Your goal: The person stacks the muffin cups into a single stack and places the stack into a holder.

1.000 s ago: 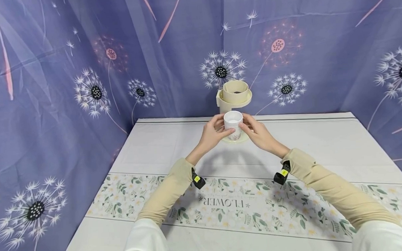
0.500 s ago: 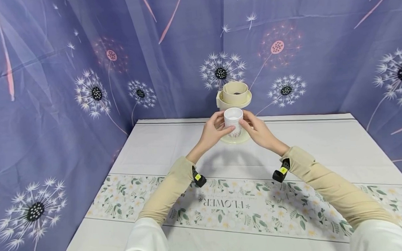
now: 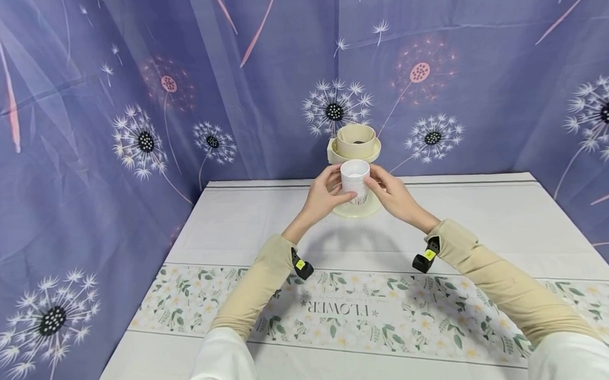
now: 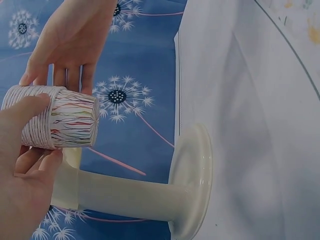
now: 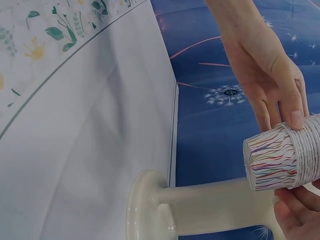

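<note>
A stack of nested white paper cups with thin coloured streaks near the bottoms is held upright between both hands. My left hand grips its left side, thumb across the front. On the right side my right hand grips it, also with the thumb in front. Several close-set rims show on the stack in the left wrist view. Just behind it stands a cream holder with a round ring top. The cups hang above the holder's round base, apart from it, and cover most of its column.
A white tablecloth with a floral band covers the table. Behind the holder, at the table's back edge, hangs a blue-purple curtain with dandelion prints. Another curtain side closes off the left.
Both hands have lifted the stack of paper cups slightly, towards the holder's ring. More of the base shows beneath it. The grip looks the same.
</note>
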Tool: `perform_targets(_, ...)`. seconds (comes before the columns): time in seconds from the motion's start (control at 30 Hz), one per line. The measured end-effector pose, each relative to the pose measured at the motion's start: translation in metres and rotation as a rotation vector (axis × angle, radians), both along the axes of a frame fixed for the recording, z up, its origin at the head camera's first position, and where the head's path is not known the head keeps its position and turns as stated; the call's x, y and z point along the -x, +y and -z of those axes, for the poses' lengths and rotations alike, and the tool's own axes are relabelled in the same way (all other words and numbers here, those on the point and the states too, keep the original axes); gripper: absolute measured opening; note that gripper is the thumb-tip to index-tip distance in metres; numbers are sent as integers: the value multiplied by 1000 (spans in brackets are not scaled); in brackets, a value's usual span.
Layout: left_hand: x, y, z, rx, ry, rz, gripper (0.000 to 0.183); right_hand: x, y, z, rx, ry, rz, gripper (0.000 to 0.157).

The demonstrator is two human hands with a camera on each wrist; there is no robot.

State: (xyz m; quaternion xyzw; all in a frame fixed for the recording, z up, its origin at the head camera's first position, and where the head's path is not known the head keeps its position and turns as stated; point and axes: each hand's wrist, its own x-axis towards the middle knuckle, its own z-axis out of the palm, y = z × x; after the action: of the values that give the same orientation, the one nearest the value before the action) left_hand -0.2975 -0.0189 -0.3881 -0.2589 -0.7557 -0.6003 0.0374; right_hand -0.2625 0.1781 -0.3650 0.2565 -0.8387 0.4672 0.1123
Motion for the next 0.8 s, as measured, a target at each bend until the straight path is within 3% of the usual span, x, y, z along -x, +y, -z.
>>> perform_targets(0.2,3,2,-5,-14,19,-20,68,19,5,14,57,57,67,43)
perform_targets(0.37,5,6,-10,-25,13,-40,68,19,3,9,106,99,109,39)
perform_targets(0.8,9,8,-15,-14,59,-71,69,24,5,7,95,79,113,48)
